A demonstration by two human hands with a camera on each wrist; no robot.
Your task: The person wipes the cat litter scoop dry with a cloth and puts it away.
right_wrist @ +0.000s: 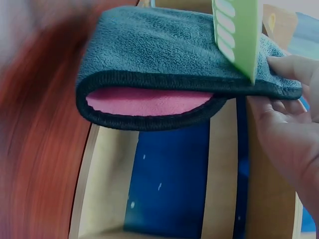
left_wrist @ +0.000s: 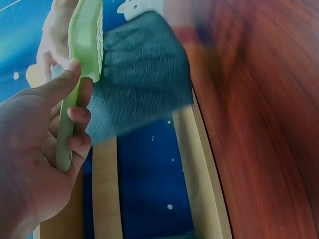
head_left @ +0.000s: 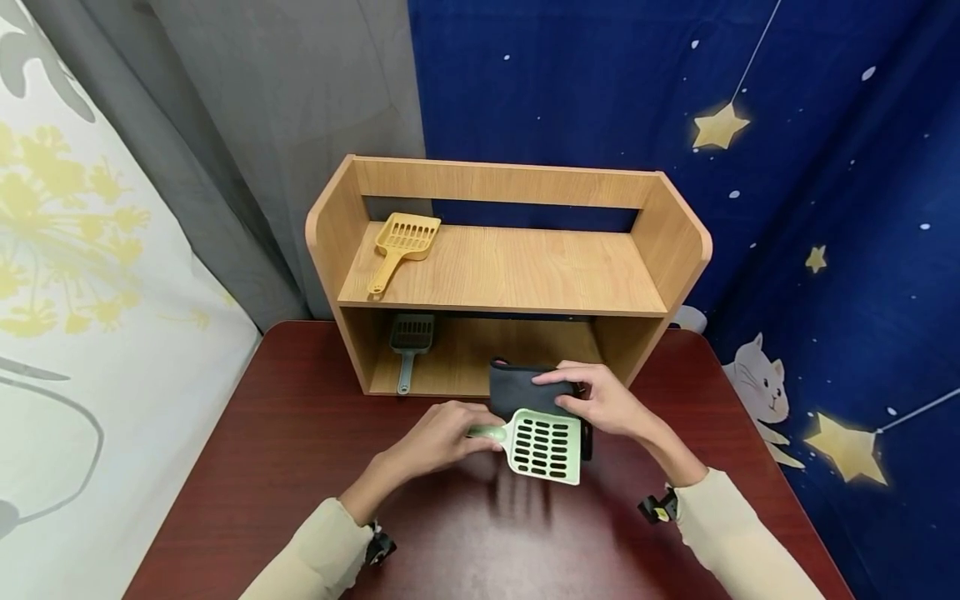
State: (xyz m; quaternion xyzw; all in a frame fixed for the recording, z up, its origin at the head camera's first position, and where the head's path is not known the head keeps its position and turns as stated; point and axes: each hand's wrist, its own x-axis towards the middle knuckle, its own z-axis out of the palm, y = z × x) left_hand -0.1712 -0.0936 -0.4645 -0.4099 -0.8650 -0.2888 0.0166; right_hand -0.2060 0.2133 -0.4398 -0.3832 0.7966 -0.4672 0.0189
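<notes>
My left hand (head_left: 453,433) grips the handle of a light green slotted litter scoop (head_left: 545,447), its blade pointing right. In my right hand (head_left: 600,396) is a dark grey folded cloth (head_left: 517,388), pinched between thumb and fingers. The right wrist view shows the cloth (right_wrist: 149,47) with a black edge and a pink inner side, folded over in a loop. The scoop's blade (right_wrist: 239,40) stands against the cloth's face there. From the left wrist, the fingers wrap the green handle (left_wrist: 66,129), and the cloth (left_wrist: 144,74) hangs behind the blade.
A two-tier wooden shelf (head_left: 502,307) stands at the back of the dark red table (head_left: 315,467). On its upper tier lies a yellow litter scoop (head_left: 405,242). A grey-green scoop (head_left: 412,337) is on the lower tier, at the left. Curtains hang behind.
</notes>
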